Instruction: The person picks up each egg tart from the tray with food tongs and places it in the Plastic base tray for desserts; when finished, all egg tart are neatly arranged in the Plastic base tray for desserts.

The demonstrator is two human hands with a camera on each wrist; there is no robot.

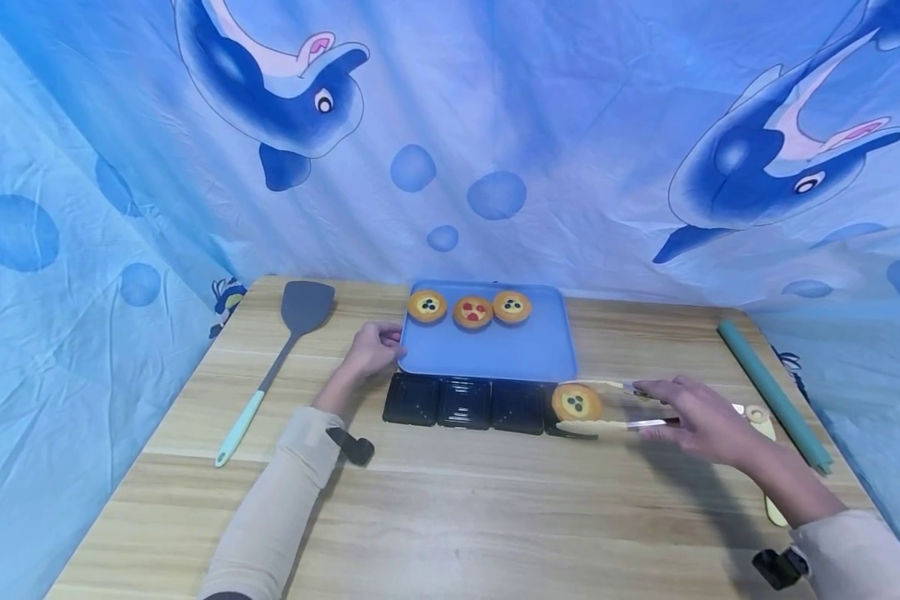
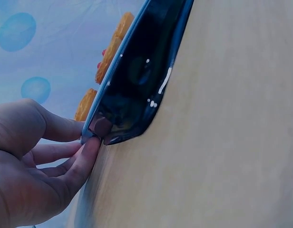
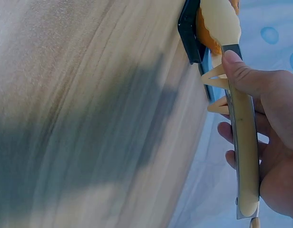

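My right hand (image 1: pixel 701 421) grips cream-tipped tongs (image 3: pixel 244 142), whose tips lie on either side of a tart with dark berries (image 1: pixel 576 403) at the right-end compartment of a black tray (image 1: pixel 465 403). Whether the tart touches the compartment floor, I cannot tell. The left hand (image 1: pixel 373 348) pinches the left edge of a blue tray (image 1: pixel 487 354); in the left wrist view, the thumb and fingers of that hand (image 2: pixel 46 156) meet at the tray's corner. Two berry tarts (image 1: pixel 427 307) and a red-topped tart (image 1: pixel 472 313) sit along the blue tray's back.
A grey spatula with a mint handle (image 1: pixel 251 417) lies at the left of the wooden table (image 1: pixel 450 517). A green roll (image 1: pixel 776 396) lies at the right, beside a cream-handled item (image 1: pixel 774 508) partly hidden by the right arm. Blue dolphin-print cloth hangs behind.
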